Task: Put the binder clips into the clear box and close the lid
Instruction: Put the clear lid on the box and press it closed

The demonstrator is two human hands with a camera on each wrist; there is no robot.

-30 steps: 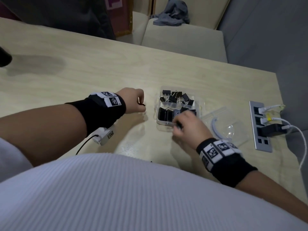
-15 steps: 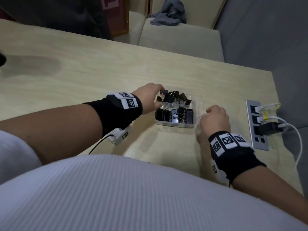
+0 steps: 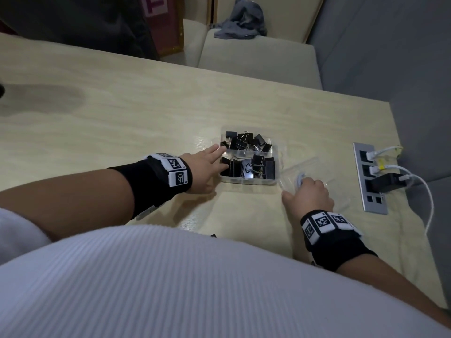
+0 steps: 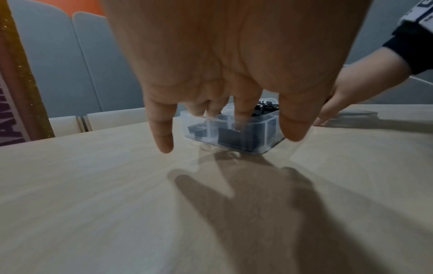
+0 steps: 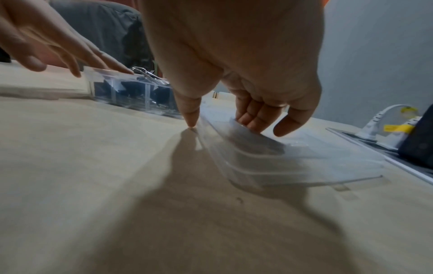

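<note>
While left hand [image 3: 207, 164] steadies clear box [image 3: 247, 181] with straight fingers, lid [image 5: 293, 157] lies flat under right hand [image 3: 308, 193], fingers curling round its near edge.

We wore a white ribbed top [image 3: 170, 284] and 2 black wristbands, the left [image 3: 156, 181] and the right [image 3: 336, 242], each ringed with white square tags bearing black codes. Our forearms were bare. A small white device sat under the left wristband.
</note>
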